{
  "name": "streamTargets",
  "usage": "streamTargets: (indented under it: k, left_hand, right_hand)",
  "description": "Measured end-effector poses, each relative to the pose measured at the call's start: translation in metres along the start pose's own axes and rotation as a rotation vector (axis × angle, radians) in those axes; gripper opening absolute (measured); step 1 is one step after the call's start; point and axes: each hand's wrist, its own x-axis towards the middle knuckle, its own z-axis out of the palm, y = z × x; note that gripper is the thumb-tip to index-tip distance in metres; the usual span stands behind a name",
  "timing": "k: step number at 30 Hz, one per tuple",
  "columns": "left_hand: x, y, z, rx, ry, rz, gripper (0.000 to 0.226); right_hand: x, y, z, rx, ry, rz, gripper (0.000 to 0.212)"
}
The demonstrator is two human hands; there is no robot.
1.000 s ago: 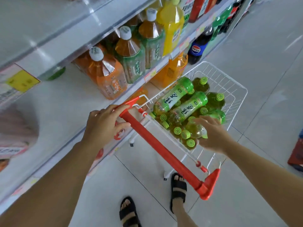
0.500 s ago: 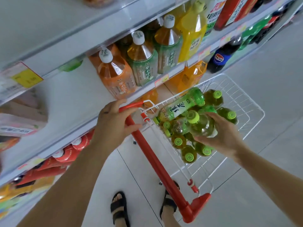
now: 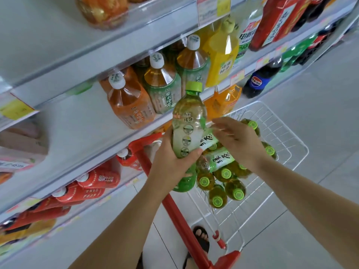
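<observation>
Left hand (image 3: 171,163) clamps the bottle (image 3: 187,121) low on its body, upright, cap up, over the cart's (image 3: 306,150) handle-side left corner, while the right hand (image 3: 240,141), fingers spread and holding nothing, hovers just right of it.

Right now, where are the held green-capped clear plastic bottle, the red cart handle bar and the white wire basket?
green-capped bottle (image 3: 187,131), head view, label mid-body.
red handle bar (image 3: 180,226), head view, middle stretch.
white wire basket (image 3: 306,150), head view, right rim corner.
</observation>
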Motion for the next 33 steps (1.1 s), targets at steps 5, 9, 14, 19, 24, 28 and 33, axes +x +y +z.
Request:
streamTargets:
  k: [5, 9, 14, 19, 24, 28, 33]
  left_hand:
    - [0.008, -0.007, -0.004, 0.020, 0.004, 0.000, 0.066]
    - [0.012, -0.014, -0.005, 0.016, 0.000, -0.024, 0.068]
    - [0.014, -0.019, -0.004, -0.018, 0.021, -0.032, 0.066]
    - [-0.001, -0.009, -0.007, -0.058, 0.044, -0.060, 0.066]
    - [-0.035, 0.038, -0.019, -0.099, 0.046, -0.055, 0.063]
    - [-0.070, 0.088, -0.037, -0.041, 0.039, 0.036, 0.061]
    - [-0.120, 0.137, -0.070, -0.015, 0.089, 0.156, 0.052]
  right_hand:
    - [0.055, 0.068, 0.015, -0.810, -0.324, -0.198, 0.060]
    - [0.082, 0.079, 0.027, -1.165, -0.357, -0.325, 0.061]
    - [0.090, 0.079, 0.038, -1.311, -0.325, -0.409, 0.049]
    - [0.075, 0.056, 0.022, -1.198, -0.415, -0.239, 0.056]
    - [0.002, 0.012, -0.023, -0.819, -0.310, 0.045, 0.057]
    - [-0.053, -0.044, -0.060, -0.549, -0.161, 0.172, 0.052]
    - [-0.101, -0.115, -0.083, -0.101, 0.055, 0.110, 0.049]
